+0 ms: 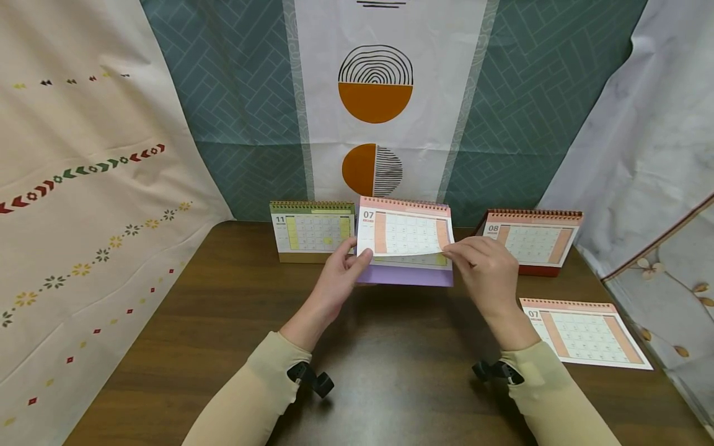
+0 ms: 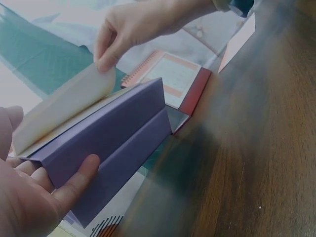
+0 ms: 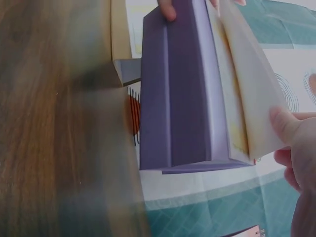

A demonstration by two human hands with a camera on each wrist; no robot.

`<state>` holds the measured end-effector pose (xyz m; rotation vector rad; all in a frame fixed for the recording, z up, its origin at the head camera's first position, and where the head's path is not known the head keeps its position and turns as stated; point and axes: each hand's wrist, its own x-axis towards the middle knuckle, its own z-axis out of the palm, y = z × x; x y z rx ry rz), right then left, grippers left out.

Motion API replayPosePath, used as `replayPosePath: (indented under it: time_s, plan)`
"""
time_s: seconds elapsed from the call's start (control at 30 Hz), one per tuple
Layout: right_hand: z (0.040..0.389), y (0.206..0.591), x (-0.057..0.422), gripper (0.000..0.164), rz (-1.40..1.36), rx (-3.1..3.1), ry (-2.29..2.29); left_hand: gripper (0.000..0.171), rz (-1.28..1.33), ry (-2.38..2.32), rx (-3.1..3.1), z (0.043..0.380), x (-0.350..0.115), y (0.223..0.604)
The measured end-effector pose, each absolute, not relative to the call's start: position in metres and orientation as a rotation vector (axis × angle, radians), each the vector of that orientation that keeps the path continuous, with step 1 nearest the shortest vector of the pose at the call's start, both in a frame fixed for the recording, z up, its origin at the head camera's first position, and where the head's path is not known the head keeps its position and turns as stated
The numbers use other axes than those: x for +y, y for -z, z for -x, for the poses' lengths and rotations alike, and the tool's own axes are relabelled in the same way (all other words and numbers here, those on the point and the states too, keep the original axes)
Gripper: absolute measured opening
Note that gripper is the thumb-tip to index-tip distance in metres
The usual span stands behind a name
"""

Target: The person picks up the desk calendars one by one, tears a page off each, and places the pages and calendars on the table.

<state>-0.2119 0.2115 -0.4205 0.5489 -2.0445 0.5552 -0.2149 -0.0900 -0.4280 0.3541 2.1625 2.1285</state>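
A desk calendar with a purple base is held up off the table in the head view. Its top page, marked 07 with pink columns, lifts away at the bottom from a yellow-marked page beneath. My left hand grips the calendar's left side, thumb in front; in the left wrist view its fingers are around the end of the purple base. With thumb and fingers, my right hand pinches the lower right corner of that page. In the right wrist view the page stands apart from those below.
A green-topped calendar marked 11 stands at the back left. At the back right is a red-based calendar marked 08. A loose 07 page lies flat on the wooden table at right. Patterned cloths hang behind and beside it.
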Motion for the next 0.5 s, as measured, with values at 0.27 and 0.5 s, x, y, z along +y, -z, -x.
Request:
replayPosePath:
  time_s: [0.27, 0.5]
  plan:
    - [0.2108, 0.4171, 0.2128, 0.018, -0.48, -2.09, -0.648, 0.058, -0.406, -2.111, 2.142, 0.2163, -0.0891, 0.4284]
    - [0.2114, 0.4168, 0.2147, 0.015, -0.441, -2.244, -0.736, 0.054, -0.357, -2.141, 2.1, 0.2153, -0.0892, 0.429]
